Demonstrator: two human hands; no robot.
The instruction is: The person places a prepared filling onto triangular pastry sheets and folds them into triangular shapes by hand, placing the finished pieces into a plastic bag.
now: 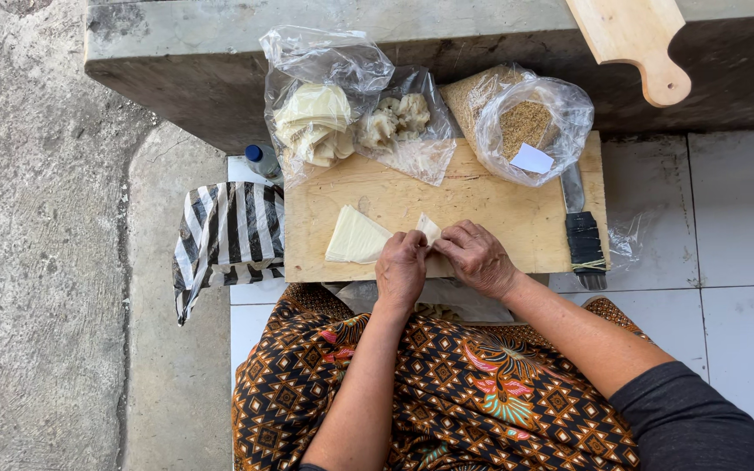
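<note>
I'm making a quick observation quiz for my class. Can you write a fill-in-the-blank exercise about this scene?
1. Both hands, left hand and right hand, pinch a pale ____ wrapper.
2. The stack of wrappers lies on a ____ cutting board.
3. The knife lies at the board's ____ edge.
4. Beside the board sits a black-and-white ____ bag.

Missing words: dough; wooden; right; striped
</note>
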